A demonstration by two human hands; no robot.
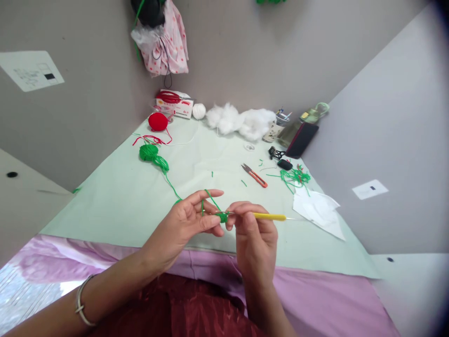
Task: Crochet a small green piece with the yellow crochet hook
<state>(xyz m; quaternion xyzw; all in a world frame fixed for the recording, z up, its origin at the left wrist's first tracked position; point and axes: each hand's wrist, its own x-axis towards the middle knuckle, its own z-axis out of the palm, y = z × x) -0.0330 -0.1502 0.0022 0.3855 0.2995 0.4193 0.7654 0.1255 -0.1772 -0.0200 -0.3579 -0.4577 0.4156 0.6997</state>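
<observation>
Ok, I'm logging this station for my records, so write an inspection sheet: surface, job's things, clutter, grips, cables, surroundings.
Surface: pale green tabletop, lilac cloth along its near edge.
Job's things: small green yarn piece, yellow-handled hook, green yarn ball with a strand leading toward the hands.
Clutter: yarn scraps, white paper, snips, white stuffing.
Grips: left hand pinches the piece, yarn over its index finger; right hand holds the hook.
Cables: nothing seen.
Surroundings: grey panels; a dotted bag hangs at the back.
</observation>
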